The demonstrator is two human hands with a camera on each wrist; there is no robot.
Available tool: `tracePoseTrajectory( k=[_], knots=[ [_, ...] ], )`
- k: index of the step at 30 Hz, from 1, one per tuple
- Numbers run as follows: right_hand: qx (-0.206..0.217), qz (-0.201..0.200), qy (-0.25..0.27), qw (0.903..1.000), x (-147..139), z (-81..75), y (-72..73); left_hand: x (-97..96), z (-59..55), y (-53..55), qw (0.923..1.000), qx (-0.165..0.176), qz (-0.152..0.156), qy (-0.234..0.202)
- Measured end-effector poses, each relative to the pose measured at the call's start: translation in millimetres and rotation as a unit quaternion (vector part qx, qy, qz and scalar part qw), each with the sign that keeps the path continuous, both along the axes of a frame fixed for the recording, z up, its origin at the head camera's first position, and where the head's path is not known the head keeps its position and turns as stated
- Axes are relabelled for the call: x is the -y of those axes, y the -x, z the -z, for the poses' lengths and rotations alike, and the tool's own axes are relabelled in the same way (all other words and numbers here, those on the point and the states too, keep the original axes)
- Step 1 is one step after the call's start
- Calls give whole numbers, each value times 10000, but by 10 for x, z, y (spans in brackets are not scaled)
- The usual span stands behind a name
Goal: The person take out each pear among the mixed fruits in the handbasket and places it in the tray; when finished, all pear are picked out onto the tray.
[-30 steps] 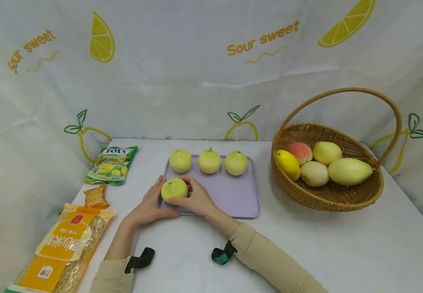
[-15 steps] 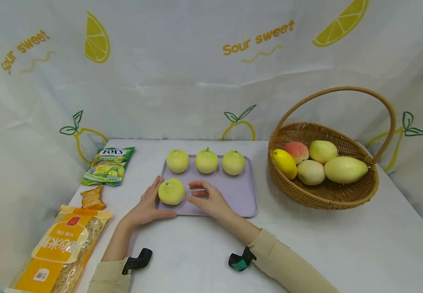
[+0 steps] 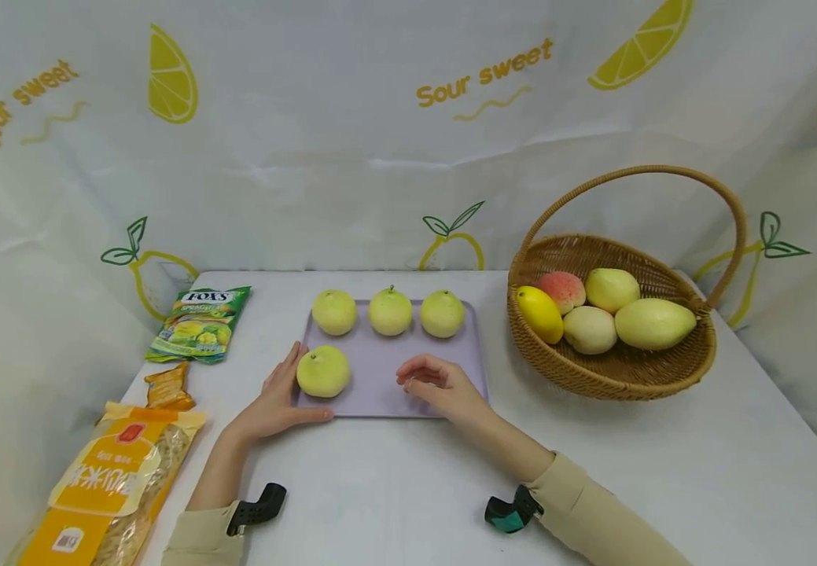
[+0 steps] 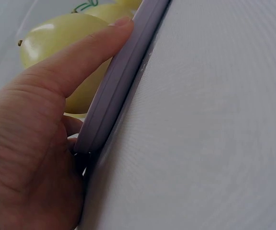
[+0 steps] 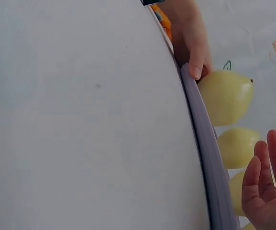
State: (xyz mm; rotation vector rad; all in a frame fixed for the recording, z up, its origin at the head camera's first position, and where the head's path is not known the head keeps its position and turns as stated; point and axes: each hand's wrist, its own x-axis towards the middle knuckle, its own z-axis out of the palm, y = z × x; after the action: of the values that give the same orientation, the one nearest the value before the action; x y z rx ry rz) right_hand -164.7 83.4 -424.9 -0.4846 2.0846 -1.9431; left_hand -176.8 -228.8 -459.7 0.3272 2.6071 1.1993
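Observation:
A lilac tray (image 3: pixel 380 393) lies on the white table, carrying several round yellow-green fruits with short stems. Three, including the middle fruit (image 3: pixel 390 311), line its back edge. Another fruit (image 3: pixel 323 372) sits at the front left. My left hand (image 3: pixel 279 401) spans the tray's front left corner, fingers along the left side. In the left wrist view its straight thumb (image 4: pixel 92 55) lies along the front rim, beside the front fruit (image 4: pixel 87 91). Over the tray's right half, my right hand (image 3: pixel 447 389) holds nothing; its fingers (image 5: pixel 264 165) are loosely bent and apart.
At right stands a handled wicker basket (image 3: pixel 599 385) with a peach (image 3: pixel 562 292), a lemon (image 3: pixel 540 314) and several pale fruits. Down the left side lie a green candy bag (image 3: pixel 199 326), a small orange packet (image 3: pixel 169 387) and a large yellow food bag (image 3: pixel 104 487).
My right hand has let go of the front left fruit and moved right across the tray. The fruit stays in place, and my left hand keeps to the tray's corner.

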Motion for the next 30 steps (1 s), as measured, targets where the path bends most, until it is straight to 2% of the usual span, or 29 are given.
tracePoseTrajectory(
  k=[8, 14, 24, 30],
  knots=[
    [-183, -117, -479, 9986, -369, -193, -64, -1, 13, -9, 10000, -44, 6, 34],
    [-294, -221, -765, 9964, -619, -404, -146, 1, 16, -10, 10000, -86, 21, 20],
    [-1162, -459, -1215, 9847, -1044, -733, -204, 11, 13, -42, 10000, -36, -7, 57],
    [-1427, -264, -1420, 9792, -1322, -947, -208, 5, 12, -35, 9999, -66, 23, 103]
  ],
)
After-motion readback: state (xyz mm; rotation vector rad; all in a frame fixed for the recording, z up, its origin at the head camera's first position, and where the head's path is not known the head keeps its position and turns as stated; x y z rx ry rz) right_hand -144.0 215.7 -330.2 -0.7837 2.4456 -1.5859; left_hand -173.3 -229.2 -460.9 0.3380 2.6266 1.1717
